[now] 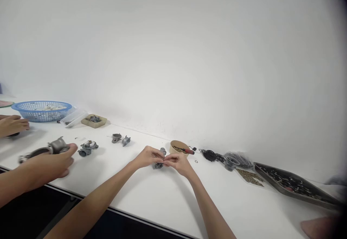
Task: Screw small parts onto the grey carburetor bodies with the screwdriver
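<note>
Near the middle of the white table, my left hand [149, 157] is closed around the upper side of a small grey metal casting [158, 166]. The fingertips of my right hand [177, 161] are pinched together and meet those of the left at the casting's top. Whatever lies between the right fingertips is too small to make out, and my fingers cover much of the casting. Just behind stands a round tan tub [173, 144] of small brass-coloured pieces, with a red-handled screwdriver [189, 151] across its rim. A thin black ring [196, 161] lies right of my right hand.
At left, a co-worker's hand [58, 161] holds a grey metal part [58, 146]. More castings [88, 147] sit nearby. A blue basket [43, 115] stands back left. Rightward lie black rings [210, 155], a plastic bag [241, 159] and a dark tray [282, 188] of small parts.
</note>
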A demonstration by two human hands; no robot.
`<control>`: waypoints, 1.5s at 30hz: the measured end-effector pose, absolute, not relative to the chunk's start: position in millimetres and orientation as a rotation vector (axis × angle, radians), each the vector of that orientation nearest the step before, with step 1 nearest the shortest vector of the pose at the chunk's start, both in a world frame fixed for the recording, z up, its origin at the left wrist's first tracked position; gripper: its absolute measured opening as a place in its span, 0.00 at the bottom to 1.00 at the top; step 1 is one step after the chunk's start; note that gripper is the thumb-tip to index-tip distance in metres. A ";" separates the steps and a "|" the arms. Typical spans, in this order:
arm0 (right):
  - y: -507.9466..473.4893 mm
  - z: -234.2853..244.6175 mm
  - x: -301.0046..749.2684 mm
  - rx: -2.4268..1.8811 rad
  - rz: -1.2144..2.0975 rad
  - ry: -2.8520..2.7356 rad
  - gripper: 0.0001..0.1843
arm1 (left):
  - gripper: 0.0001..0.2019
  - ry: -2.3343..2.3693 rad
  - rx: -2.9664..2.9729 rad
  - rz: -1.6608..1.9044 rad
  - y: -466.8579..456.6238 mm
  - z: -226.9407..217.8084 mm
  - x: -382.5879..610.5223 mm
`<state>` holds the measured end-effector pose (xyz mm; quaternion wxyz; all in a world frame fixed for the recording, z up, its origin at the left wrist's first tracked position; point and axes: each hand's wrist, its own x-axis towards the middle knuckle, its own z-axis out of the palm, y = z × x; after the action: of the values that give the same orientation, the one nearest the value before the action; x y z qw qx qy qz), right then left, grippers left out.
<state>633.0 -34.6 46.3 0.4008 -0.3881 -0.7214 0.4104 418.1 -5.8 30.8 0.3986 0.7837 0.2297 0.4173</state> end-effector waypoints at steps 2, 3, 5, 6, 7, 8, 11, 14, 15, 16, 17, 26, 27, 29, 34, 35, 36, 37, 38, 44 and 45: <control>-31.9 42.4 633.1 -0.968 1.062 -1.803 0.14 | 0.10 0.557 1.956 1.029 -6.6 31.8 417.4; -30.2 40.4 633.2 -0.960 1.071 -1.796 0.15 | 0.10 0.558 1.952 1.017 -6.9 32.5 416.9; -26.2 36.8 634.1 -0.949 1.062 -1.773 0.16 | 0.11 0.605 1.963 1.038 -6.6 33.6 415.7; -24.1 35.1 635.1 -0.952 1.037 -1.754 0.16 | 0.11 0.641 1.973 1.071 -5.9 33.8 414.9; -21.9 33.4 636.5 -0.962 0.999 -1.728 0.17 | 0.11 0.678 1.981 1.112 -4.6 33.8 413.9; -19.7 31.6 638.4 -0.980 0.949 -1.696 0.17 | 0.11 0.715 1.983 1.161 -2.7 33.5 412.6; -13.7 25.4 644.7 -1.054 0.793 -1.604 0.20 | 0.11 0.826 1.961 1.279 7.0 30.1 407.4; -9.2 18.4 647.3 -1.090 0.704 -1.549 0.21 | 0.10 0.918 1.960 1.300 19.0 23.7 401.8; -7.9 16.2 646.8 -1.087 0.692 -1.542 0.21 | 0.10 0.936 1.969 1.288 22.4 21.4 400.4; -6.7 14.1 645.9 -1.079 0.682 -1.541 0.20 | 0.10 0.949 1.980 1.272 25.3 19.2 399.3; -5.5 12.2 644.7 -1.070 0.670 -1.552 0.20 | 0.10 0.955 1.991 1.251 27.5 17.2 398.5; 0.0 2.5 638.9 -1.058 0.543 -1.709 0.19 | 0.08 0.947 1.996 1.150 31.5 12.1 398.3; 0.0 1.9 639.0 -1.050 0.561 -1.705 0.19 | 0.08 0.943 1.993 1.143 31.3 12.3 398.3; -0.3 1.1 639.7 -1.035 0.590 -1.705 0.17 | 0.08 0.941 1.983 1.133 30.5 12.7 398.3; -2.8 1.9 643.4 -1.028 0.563 -1.771 0.12 | 0.09 0.984 1.959 1.146 27.8 13.2 398.6; -3.5 2.6 644.0 -1.023 0.551 -1.793 0.11 | 0.09 0.985 1.965 1.145 27.6 13.2 398.5; -4.2 3.2 644.4 -1.018 0.540 -1.810 0.11 | 0.09 0.979 1.971 1.140 27.6 13.2 398.4; -4.6 3.7 644.7 -1.013 0.531 -1.822 0.11 | 0.09 0.967 1.976 1.130 27.7 13.2 398.3; -4.9 4.0 644.8 -1.011 0.526 -1.827 0.10 | 0.08 0.953 1.980 1.119 27.9 13.1 398.1; -2.2 2.5 643.2 -1.020 0.502 -1.813 0.09 | 0.09 0.898 1.978 1.085 26.5 15.4 396.6; -1.7 2.2 642.7 -1.022 0.507 -1.806 0.09 | 0.09 0.885 1.977 1.083 25.6 16.3 396.2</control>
<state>642.7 -1.7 2.2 0.4818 -0.4192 -0.7409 0.2078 396.2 25.6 16.3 0.3521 0.7641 0.3422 0.4185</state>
